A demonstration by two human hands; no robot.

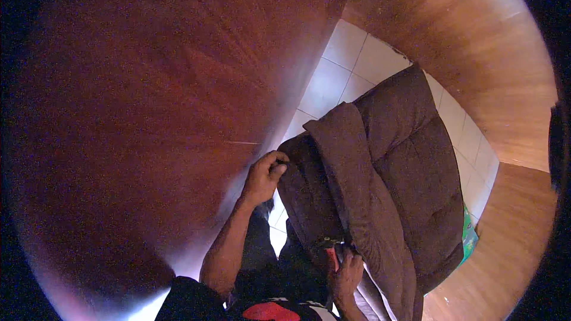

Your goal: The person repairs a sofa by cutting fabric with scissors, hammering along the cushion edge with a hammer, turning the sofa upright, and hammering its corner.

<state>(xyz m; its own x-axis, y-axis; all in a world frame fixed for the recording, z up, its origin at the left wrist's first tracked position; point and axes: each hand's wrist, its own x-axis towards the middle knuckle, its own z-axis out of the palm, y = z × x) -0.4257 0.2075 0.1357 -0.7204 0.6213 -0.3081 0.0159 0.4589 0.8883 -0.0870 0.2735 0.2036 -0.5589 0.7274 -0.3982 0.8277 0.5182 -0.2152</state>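
A large dark brown padded cushion [410,172], with stitched seams and a thick rolled fold, stands in front of me and to the right. My left hand [264,178] is closed at its near left edge, thumb and fingers pinching the fabric there. Lower down, my right hand [348,270] is wrapped around a small red object [332,258] with a dark end against the cushion's lower part. What kind of object this is does not show clearly. Pale material [375,297] shows beneath the fold beside my right wrist.
A tall dark reddish-brown wooden panel [166,95] rises close on the left. Lighter wooden panels [464,30] curve around the far and right sides. White floor tiles [342,71] show between them. A green object [470,235] is partly hidden behind the cushion.
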